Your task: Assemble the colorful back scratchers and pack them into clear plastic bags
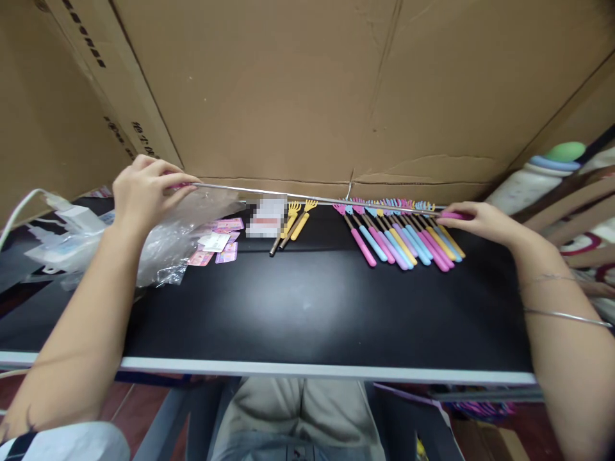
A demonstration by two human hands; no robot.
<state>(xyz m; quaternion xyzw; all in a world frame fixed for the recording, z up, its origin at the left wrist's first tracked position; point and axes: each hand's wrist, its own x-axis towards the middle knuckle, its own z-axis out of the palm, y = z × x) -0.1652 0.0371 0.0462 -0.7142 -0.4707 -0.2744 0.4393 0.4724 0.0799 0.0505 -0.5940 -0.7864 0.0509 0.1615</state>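
Between my two hands stretches a long, thin telescopic back scratcher [288,193], its metal rod pulled out nearly level above the back of the table. My left hand [148,186] is closed around its pink end, most of which the fingers hide. At the other end, my right hand [475,221] pinches the pink handle. Below the rod on the right lies a row of several back scratchers [403,243] with pink, blue, yellow and purple handles, hand-shaped heads toward the wall. A few yellow back scratchers [300,224] lie near the middle.
Crumpled clear plastic bags [168,237] and a white charger with cable [79,221] lie at left. Small printed cards [225,250] sit beside a blurred white label [266,218]. Cardboard [288,96] walls the back. A white bottle [528,179] stands at right. The black table [307,320] has a pale front edge.
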